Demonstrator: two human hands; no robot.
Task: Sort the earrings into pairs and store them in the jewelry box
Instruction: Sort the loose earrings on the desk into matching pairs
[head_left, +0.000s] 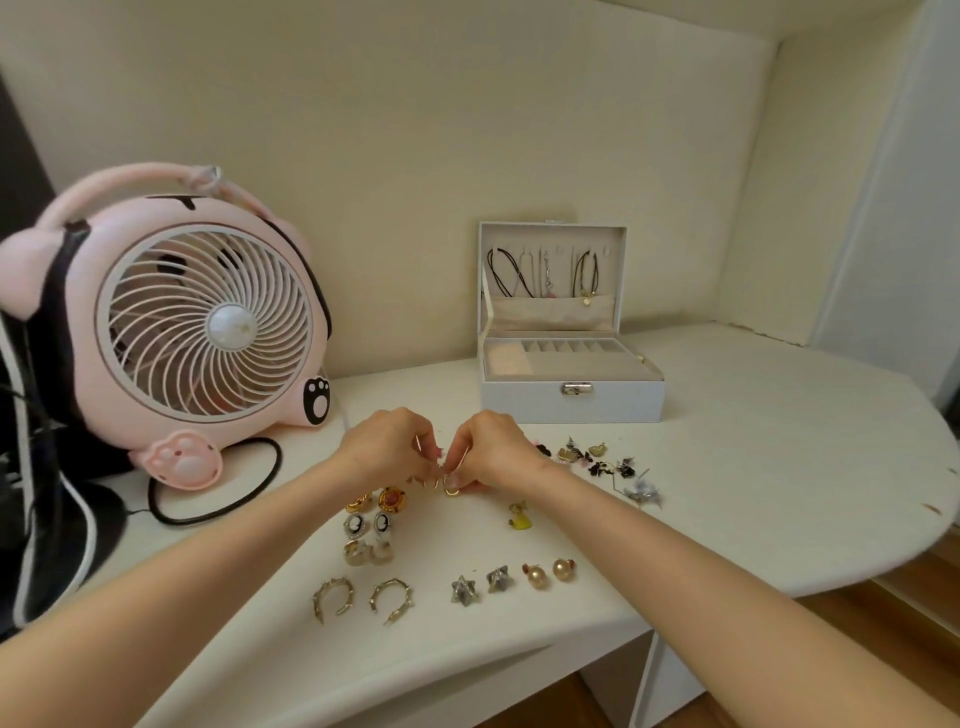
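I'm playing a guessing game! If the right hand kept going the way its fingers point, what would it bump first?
Most likely the left hand. The right hand points its fingers left at it, over the small gold earrings that both seem to pinch. Depth is hard to judge.

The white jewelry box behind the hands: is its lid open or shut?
Open: the white jewelry box has its lid upright, showing hung necklaces and beige compartments.
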